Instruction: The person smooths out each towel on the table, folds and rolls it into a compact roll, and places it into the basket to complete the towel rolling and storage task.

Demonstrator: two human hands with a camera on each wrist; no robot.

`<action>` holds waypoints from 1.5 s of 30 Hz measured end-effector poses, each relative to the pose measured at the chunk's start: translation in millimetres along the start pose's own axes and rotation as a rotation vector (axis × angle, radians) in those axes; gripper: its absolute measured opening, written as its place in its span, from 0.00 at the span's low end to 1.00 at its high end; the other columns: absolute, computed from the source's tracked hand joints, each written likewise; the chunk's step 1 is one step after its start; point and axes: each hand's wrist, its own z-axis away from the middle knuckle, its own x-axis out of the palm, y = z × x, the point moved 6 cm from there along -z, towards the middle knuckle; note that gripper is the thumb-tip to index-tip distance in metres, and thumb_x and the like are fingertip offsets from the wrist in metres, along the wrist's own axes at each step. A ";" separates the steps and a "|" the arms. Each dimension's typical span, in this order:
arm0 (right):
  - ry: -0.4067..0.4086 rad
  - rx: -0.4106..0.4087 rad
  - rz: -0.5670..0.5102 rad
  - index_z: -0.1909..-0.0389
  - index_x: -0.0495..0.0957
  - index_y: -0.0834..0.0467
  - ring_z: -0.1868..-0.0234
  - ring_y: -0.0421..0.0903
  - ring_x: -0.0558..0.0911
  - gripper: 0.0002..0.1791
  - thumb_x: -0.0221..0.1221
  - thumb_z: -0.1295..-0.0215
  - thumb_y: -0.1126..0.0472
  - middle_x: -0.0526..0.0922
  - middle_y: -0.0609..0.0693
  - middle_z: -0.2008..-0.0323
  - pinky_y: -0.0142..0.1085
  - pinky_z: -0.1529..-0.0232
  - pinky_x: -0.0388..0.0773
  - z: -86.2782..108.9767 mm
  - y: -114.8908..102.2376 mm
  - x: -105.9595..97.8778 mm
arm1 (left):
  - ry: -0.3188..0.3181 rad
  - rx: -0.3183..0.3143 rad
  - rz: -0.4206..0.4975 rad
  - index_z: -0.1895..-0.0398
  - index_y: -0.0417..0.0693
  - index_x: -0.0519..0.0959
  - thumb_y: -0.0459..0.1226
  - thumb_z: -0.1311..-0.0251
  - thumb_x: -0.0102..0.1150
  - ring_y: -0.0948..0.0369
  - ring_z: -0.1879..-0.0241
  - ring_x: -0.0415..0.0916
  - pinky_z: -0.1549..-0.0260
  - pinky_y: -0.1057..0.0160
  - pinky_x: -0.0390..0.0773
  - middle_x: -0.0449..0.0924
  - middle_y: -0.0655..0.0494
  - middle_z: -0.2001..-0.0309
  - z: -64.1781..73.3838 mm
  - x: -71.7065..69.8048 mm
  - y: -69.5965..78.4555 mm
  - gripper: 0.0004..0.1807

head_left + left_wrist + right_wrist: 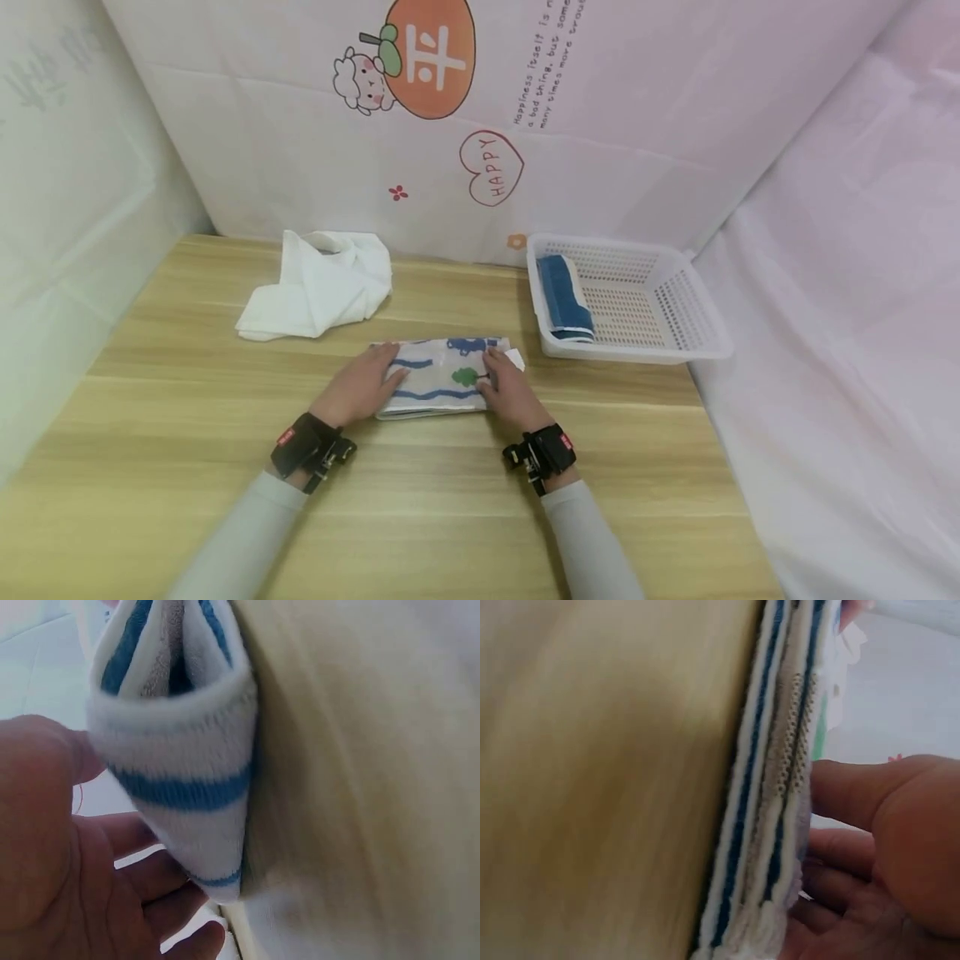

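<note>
A folded towel [442, 367], white with blue wavy stripes and a green tree print, lies flat on the wooden table. My left hand [358, 385] rests on its left end, thumb and fingers spread over the top. At the right end, my right hand [516, 393] touches the towel with its fingers fairly straight. The left wrist view shows the rounded fold of the towel [176, 750] beside the left fingers [154, 874]. Stacked layers of the towel [780, 772] face the right wrist camera, with the right thumb [847, 791] against the upper surface.
A crumpled white cloth [330, 283] lies at the back left of the table [420, 517]. At the back right stands a white perforated basket [637, 354], with a folded blue towel [566, 296] along its left side. A printed sheet [600, 183] hangs behind the table.
</note>
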 end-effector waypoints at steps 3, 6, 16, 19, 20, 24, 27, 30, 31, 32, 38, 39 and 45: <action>0.008 -0.045 0.081 0.29 0.63 0.73 0.23 0.69 0.56 0.28 0.55 0.26 0.69 0.60 0.74 0.27 0.55 0.23 0.55 -8.7 0.8 -2.9 | 0.013 -0.006 -0.018 0.26 0.32 0.62 0.47 0.21 0.40 0.38 0.29 0.64 0.29 0.40 0.63 0.66 0.32 0.29 5.2 -3.4 0.7 0.32; 0.093 -0.089 0.200 0.39 0.73 0.73 0.27 0.69 0.63 0.20 0.56 0.30 0.74 0.69 0.75 0.33 0.55 0.24 0.58 -13.6 -5.1 -6.7 | 0.033 0.005 -0.020 0.39 0.36 0.76 0.42 0.22 0.45 0.42 0.45 0.79 0.42 0.42 0.77 0.82 0.37 0.46 11.6 -8.1 6.3 0.21; 0.004 -0.024 0.143 0.62 0.79 0.63 0.71 0.45 0.73 0.12 0.60 0.27 0.56 0.74 0.51 0.73 0.36 0.70 0.71 6.5 -52.8 13.8 | -0.024 0.006 0.051 0.61 0.43 0.84 0.36 0.29 0.56 0.61 0.67 0.76 0.62 0.55 0.81 0.82 0.56 0.67 32.8 -5.2 19.9 0.08; 0.002 -0.021 0.170 0.67 0.76 0.60 0.74 0.44 0.70 0.12 0.59 0.26 0.57 0.71 0.49 0.76 0.34 0.73 0.67 0.5 -53.6 15.1 | -0.008 0.030 0.061 0.61 0.43 0.83 0.36 0.30 0.57 0.59 0.66 0.77 0.61 0.54 0.81 0.82 0.55 0.67 35.1 -2.6 21.0 0.07; -0.003 -0.018 0.174 0.67 0.76 0.60 0.74 0.44 0.71 0.11 0.58 0.26 0.58 0.72 0.50 0.75 0.35 0.73 0.69 -2.0 -53.1 15.1 | -0.003 0.033 0.070 0.63 0.43 0.82 0.36 0.31 0.58 0.59 0.66 0.77 0.62 0.54 0.81 0.81 0.55 0.67 35.5 -2.2 21.3 0.06; -0.034 0.009 0.168 0.57 0.79 0.65 0.68 0.45 0.76 0.12 0.58 0.26 0.58 0.80 0.55 0.66 0.40 0.65 0.76 -11.7 -50.9 15.0 | -0.006 0.040 0.075 0.70 0.48 0.79 0.36 0.32 0.60 0.62 0.71 0.73 0.68 0.59 0.78 0.76 0.59 0.73 35.2 2.5 21.7 0.07; -0.050 0.039 0.158 0.53 0.77 0.67 0.63 0.49 0.77 0.14 0.58 0.26 0.58 0.80 0.58 0.60 0.43 0.60 0.77 -17.9 -50.4 14.8 | -0.016 0.038 0.068 0.74 0.50 0.77 0.36 0.34 0.59 0.64 0.74 0.70 0.71 0.62 0.76 0.74 0.61 0.76 35.2 5.3 23.0 0.10; -0.059 0.073 0.179 0.59 0.75 0.65 0.48 0.58 0.80 0.12 0.59 0.26 0.57 0.80 0.65 0.49 0.49 0.47 0.79 -24.0 -48.7 15.5 | -0.015 0.018 0.067 0.77 0.51 0.76 0.34 0.38 0.60 0.64 0.75 0.69 0.73 0.63 0.75 0.73 0.62 0.77 37.7 5.7 23.4 0.10; -0.062 0.084 0.188 0.59 0.75 0.65 0.41 0.59 0.78 0.12 0.59 0.26 0.57 0.78 0.67 0.43 0.49 0.41 0.77 -25.2 -47.0 15.2 | -0.013 0.007 0.068 0.78 0.51 0.76 0.33 0.40 0.60 0.64 0.76 0.69 0.73 0.63 0.75 0.73 0.62 0.78 39.0 6.4 23.8 0.09; -0.064 0.090 0.202 0.58 0.75 0.65 0.38 0.59 0.76 0.12 0.59 0.26 0.58 0.76 0.67 0.40 0.49 0.38 0.75 -26.5 -45.5 15.1 | -0.014 -0.007 0.073 0.78 0.52 0.76 0.33 0.41 0.60 0.64 0.76 0.69 0.73 0.62 0.74 0.73 0.62 0.78 40.0 7.5 23.7 0.09; -0.104 0.048 0.216 0.36 0.69 0.72 0.29 0.60 0.69 0.26 0.58 0.26 0.59 0.66 0.69 0.30 0.50 0.29 0.67 -37.3 -41.7 17.1 | 0.050 -0.055 0.064 0.76 0.50 0.78 0.32 0.42 0.63 0.61 0.74 0.70 0.72 0.62 0.75 0.74 0.60 0.77 41.6 7.9 29.0 0.07; -0.109 0.036 0.218 0.32 0.66 0.72 0.26 0.61 0.65 0.29 0.58 0.25 0.59 0.63 0.69 0.27 0.50 0.26 0.63 -39.8 -40.9 17.9 | 0.083 -0.051 0.057 0.74 0.48 0.79 0.32 0.42 0.65 0.60 0.72 0.72 0.71 0.61 0.76 0.75 0.59 0.75 40.8 5.2 32.4 0.06; -0.097 -0.059 0.205 0.27 0.59 0.73 0.22 0.61 0.57 0.34 0.57 0.25 0.59 0.57 0.70 0.24 0.50 0.21 0.53 -56.2 -30.8 20.3 | 0.174 0.129 0.042 0.57 0.43 0.82 0.31 0.47 0.71 0.53 0.57 0.76 0.56 0.53 0.81 0.79 0.51 0.58 33.8 -3.2 68.8 0.14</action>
